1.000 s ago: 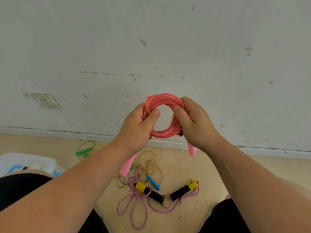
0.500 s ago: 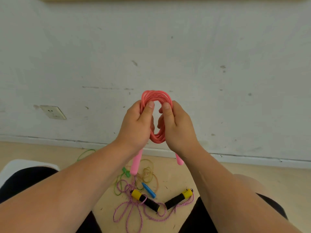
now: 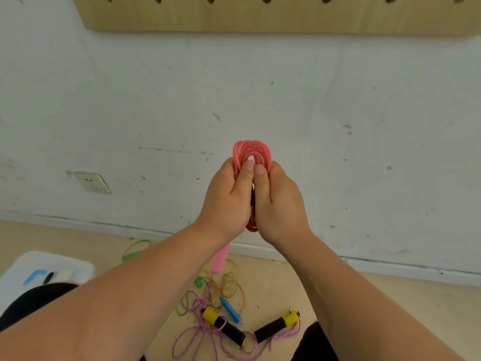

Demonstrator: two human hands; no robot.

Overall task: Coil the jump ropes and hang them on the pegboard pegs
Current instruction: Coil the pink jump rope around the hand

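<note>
Both the left hand (image 3: 226,201) and right hand (image 3: 279,204) grip the coiled pink jump rope (image 3: 251,151), held below the pegboard (image 3: 260,19); coiling seems done, so next it needs lifting onto a peg.

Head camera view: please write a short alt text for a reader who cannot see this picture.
The left hand and the right hand hold a coiled pink jump rope, pressed into a narrow loop, before a white wall. A wooden pegboard hangs above; a purple rope with black-and-yellow handles lies on the floor below.
</note>
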